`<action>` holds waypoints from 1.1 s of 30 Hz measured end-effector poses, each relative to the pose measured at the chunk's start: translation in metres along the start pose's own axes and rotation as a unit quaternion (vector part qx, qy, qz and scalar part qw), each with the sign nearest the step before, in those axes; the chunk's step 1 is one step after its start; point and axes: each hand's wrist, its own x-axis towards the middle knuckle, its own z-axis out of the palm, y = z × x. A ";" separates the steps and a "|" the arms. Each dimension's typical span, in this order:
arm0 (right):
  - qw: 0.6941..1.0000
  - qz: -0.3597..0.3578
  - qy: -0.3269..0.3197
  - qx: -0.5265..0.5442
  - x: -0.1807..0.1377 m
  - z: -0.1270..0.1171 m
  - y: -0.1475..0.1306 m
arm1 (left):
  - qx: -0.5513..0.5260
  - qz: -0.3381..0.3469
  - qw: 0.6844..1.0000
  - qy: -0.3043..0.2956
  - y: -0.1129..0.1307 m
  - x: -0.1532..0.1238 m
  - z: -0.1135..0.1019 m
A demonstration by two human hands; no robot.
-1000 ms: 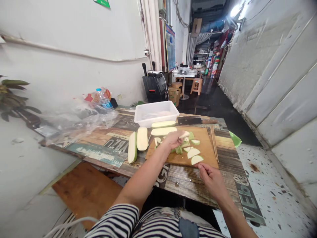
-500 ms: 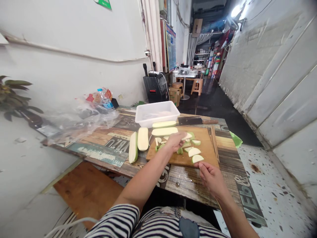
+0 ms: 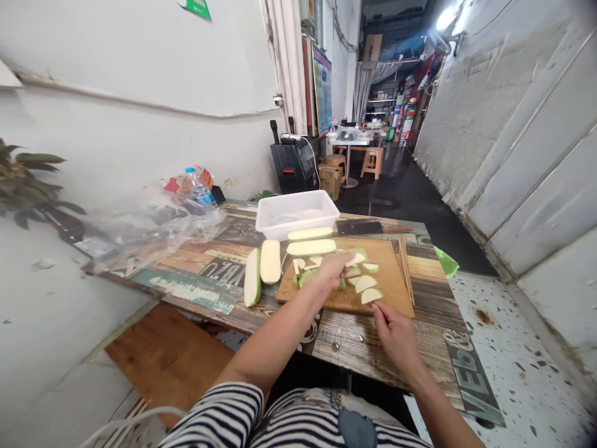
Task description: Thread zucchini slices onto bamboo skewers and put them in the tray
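A wooden cutting board (image 3: pixel 389 283) lies on the patterned table (image 3: pixel 209 274) with several pale green melon slices (image 3: pixel 364 283) on it. My left hand (image 3: pixel 333 267) hovers over the board's middle, its fingers pinched on one pale slice (image 3: pixel 355 257). My right hand (image 3: pixel 396 336) rests at the board's near edge, fingers curled; what it holds, if anything, is hidden. Long peeled melon pieces (image 3: pixel 310 247) lie along the board's far edge, and two more halves (image 3: pixel 261 270) lie on the table left of it.
A white plastic tub (image 3: pixel 296 213) stands behind the board. A cleaver (image 3: pixel 368 228) lies to its right, and thin sticks (image 3: pixel 403 264) along the board's right edge. Clear plastic bags and a bottle (image 3: pixel 196 186) sit far left. A green dish (image 3: pixel 445 262) pokes out at the table's right edge.
My left hand, still pinching a slice, has shifted slightly right over the board. My right hand stays at the board's near edge. The view has drifted a little.
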 end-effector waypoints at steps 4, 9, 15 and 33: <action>0.998 -0.034 0.016 -0.051 0.000 0.002 0.003 | 0.004 0.026 1.000 -0.004 0.000 0.000 0.002; 0.939 0.173 -0.088 0.283 0.007 0.000 -0.002 | -0.010 0.005 0.999 -0.031 -0.001 -0.005 0.004; 0.900 0.210 -0.113 0.364 0.015 -0.003 -0.010 | -0.032 -0.024 0.999 -0.022 -0.009 -0.013 0.012; 0.990 0.105 0.088 0.027 0.008 -0.041 0.041 | 0.555 0.236 0.797 -0.028 0.024 0.042 0.026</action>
